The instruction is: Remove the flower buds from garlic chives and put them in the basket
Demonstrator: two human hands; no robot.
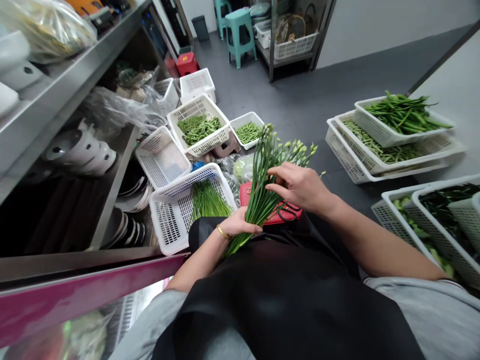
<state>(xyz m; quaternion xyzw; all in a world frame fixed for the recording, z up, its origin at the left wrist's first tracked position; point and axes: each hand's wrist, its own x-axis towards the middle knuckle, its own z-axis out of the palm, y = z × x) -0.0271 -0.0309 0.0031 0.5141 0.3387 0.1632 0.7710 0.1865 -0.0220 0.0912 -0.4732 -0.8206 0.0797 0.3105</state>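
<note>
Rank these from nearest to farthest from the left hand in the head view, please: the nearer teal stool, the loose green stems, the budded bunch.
1. Budded bunch: gripped in the left hand.
2. Loose green stems: in a white basket, left of the hand.
3. Nearer teal stool: far ahead.

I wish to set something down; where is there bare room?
The widest bare patch is grey floor, bordered by the green stool, the small bean basket and the stacked baskets at right. A smaller one is inside the white basket, left of the green stems. It is crowded around the bunch in the left hand: a plastic bag and red object lie close.
</note>
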